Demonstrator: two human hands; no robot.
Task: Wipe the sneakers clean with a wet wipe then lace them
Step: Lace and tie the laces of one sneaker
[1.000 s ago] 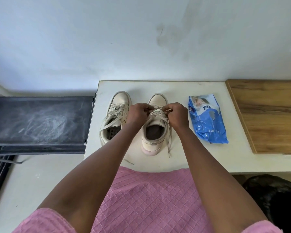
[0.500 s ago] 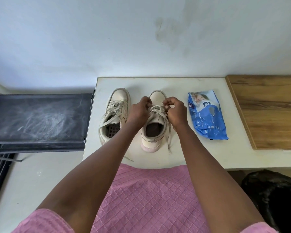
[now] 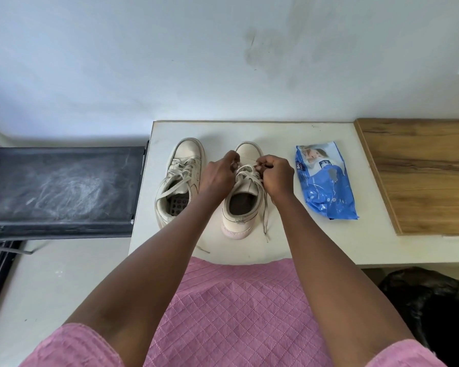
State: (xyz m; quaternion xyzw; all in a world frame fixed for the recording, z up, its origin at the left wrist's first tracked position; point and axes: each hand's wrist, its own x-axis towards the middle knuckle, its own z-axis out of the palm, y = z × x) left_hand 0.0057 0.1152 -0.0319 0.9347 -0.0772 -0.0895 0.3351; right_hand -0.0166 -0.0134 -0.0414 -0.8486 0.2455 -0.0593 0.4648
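- Pale wall fills the background behind a white tabletop [image 3: 329, 239], with a wooden board [image 3: 421, 176] lying on its right part and a dark scuffed panel [image 3: 59, 186] beside its left edge.
- Two cream sneakers stand side by side near the far edge of the tabletop, toes pointing to the wall.
- The left sneaker [image 3: 179, 178] is laced, with its laces loose over the tongue.
- The right sneaker [image 3: 243, 197] sits just beside it, between the two hands.
- The left hand [image 3: 220, 174] is curled in a closed grip on the lace [image 3: 245, 170] at the upper eyelets of the right sneaker.
- The right hand [image 3: 274, 174] is likewise closed, pinching the same lace from the other side; the fingertips of both hands nearly meet over the tongue.
- One free lace end [image 3: 265, 218] hangs down the right side of that sneaker onto the tabletop.
- A blue wet wipe pack [image 3: 325, 181] lies flat to the right of the sneakers, apart from them and near the wooden board.
- A pink quilted garment [image 3: 236, 308] covers the person's lap at the near edge.
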